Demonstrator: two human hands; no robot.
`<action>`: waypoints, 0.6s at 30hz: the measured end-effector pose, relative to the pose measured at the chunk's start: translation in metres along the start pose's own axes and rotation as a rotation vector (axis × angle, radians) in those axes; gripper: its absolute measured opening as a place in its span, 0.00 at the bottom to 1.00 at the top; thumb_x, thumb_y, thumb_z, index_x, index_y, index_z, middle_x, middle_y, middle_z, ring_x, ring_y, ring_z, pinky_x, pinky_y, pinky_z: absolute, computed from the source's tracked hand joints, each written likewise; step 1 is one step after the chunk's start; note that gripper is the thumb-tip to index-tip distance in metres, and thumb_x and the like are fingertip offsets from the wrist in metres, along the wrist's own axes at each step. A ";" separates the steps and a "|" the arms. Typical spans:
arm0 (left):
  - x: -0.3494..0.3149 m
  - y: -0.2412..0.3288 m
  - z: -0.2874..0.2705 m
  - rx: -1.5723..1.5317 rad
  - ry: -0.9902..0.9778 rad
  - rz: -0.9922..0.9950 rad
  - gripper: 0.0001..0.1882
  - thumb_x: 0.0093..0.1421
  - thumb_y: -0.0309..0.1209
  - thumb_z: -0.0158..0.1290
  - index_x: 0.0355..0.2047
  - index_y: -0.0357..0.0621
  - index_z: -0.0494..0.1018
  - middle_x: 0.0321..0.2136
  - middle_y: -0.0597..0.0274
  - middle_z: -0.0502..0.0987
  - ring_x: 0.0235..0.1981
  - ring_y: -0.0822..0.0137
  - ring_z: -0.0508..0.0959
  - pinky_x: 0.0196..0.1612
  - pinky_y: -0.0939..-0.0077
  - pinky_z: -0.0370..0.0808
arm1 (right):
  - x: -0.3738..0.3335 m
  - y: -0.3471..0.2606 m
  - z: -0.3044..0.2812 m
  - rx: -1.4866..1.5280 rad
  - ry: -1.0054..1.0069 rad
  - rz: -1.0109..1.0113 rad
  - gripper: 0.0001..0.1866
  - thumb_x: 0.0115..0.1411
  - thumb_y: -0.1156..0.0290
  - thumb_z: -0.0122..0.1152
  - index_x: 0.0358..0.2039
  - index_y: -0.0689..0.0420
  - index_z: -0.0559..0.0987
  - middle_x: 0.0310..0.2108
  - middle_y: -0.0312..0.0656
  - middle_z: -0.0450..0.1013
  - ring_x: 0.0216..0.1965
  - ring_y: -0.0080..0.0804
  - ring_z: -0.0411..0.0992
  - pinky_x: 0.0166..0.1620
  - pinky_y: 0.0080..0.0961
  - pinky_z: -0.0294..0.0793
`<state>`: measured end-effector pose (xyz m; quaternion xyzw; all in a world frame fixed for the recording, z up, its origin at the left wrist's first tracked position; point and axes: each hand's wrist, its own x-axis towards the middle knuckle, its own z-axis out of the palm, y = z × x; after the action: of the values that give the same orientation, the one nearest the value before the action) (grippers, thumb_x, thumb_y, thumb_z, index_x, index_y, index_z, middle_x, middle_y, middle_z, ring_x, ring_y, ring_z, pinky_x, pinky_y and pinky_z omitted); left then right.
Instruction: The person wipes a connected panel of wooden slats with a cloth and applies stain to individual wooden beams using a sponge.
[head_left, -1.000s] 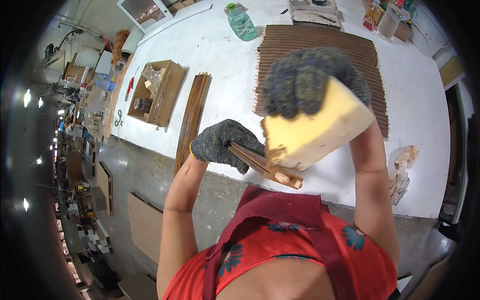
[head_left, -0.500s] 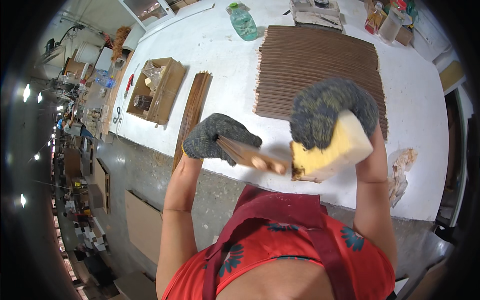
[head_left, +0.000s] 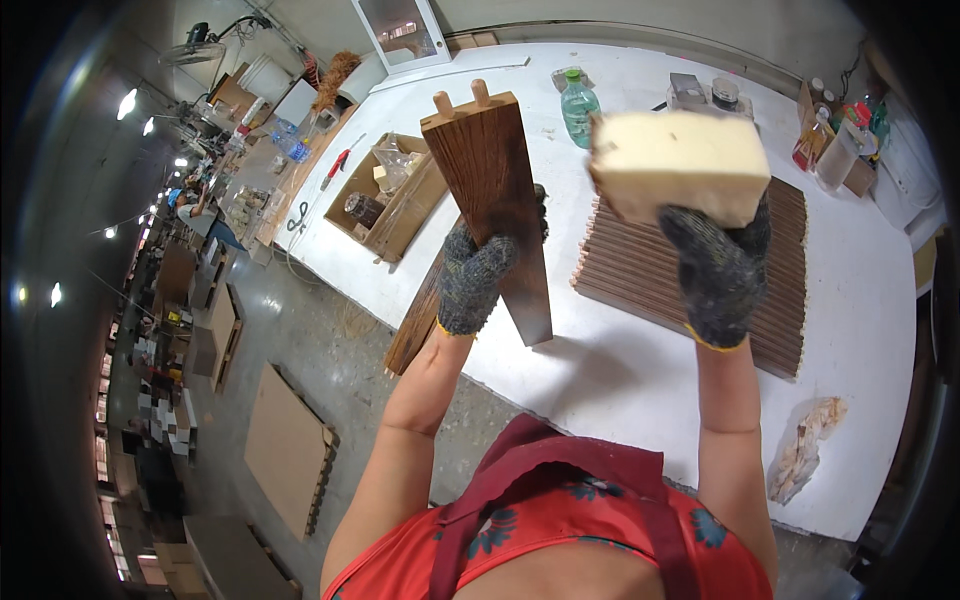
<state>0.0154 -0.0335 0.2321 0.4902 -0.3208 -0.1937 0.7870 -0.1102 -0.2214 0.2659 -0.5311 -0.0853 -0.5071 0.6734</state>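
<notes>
My left hand (head_left: 478, 275), in a dark knitted glove, is closed round a brown wooden slat (head_left: 490, 170). The slat stands tilted, with two pale dowels (head_left: 462, 98) sticking out of its top end; its lower end is close to the white tabletop. In my gloved right hand (head_left: 722, 275), a pale yellow sponge block (head_left: 680, 160) is held up, its left edge darkened. Below that hand lies a row of brown slats (head_left: 660, 290) side by side. Another brown slat or small stack (head_left: 415, 315) lies beside my left hand, partly hidden by it.
A cardboard box (head_left: 400, 225) with plastic bags and a jar sits left on the white table (head_left: 600, 385). Red-handled tool (head_left: 338, 165) and scissors (head_left: 297, 217) lie beyond it. A green bottle (head_left: 578, 110) stands at the back; crumpled material (head_left: 808, 450) lies right. A person (head_left: 200, 215) is far left.
My left hand has turned the slat from pointing toward me to standing upright, dowels up. My right hand has lifted the sponge up and away from the slat's end. The view has shifted.
</notes>
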 end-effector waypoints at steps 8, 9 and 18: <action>-0.016 -0.025 -0.053 0.685 0.237 0.222 0.16 0.54 0.29 0.53 0.43 0.37 0.70 0.37 0.54 0.74 0.38 0.57 0.73 0.42 0.68 0.71 | 0.022 0.036 0.071 -0.387 -0.184 -0.401 0.35 0.43 0.72 0.74 0.51 0.59 0.66 0.46 0.44 0.70 0.47 0.32 0.70 0.50 0.28 0.71; -0.017 -0.023 -0.058 0.782 0.270 0.260 0.15 0.55 0.28 0.53 0.42 0.37 0.70 0.37 0.53 0.74 0.39 0.56 0.73 0.42 0.67 0.71 | 0.013 0.037 0.074 -0.470 -0.216 -0.426 0.33 0.44 0.73 0.72 0.50 0.59 0.66 0.45 0.44 0.70 0.47 0.32 0.69 0.51 0.29 0.70; -0.032 -0.042 -0.157 0.769 0.575 0.479 0.18 0.60 0.34 0.51 0.48 0.39 0.68 0.46 0.56 0.72 0.47 0.59 0.71 0.53 0.64 0.68 | -0.114 0.127 0.052 -0.448 -0.402 0.033 0.23 0.44 0.73 0.70 0.42 0.57 0.71 0.40 0.44 0.70 0.41 0.38 0.71 0.46 0.30 0.70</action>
<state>0.1018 0.0690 0.1352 0.6895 -0.2428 0.2650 0.6288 -0.0436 -0.1224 0.1334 -0.7575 -0.0945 -0.3870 0.5172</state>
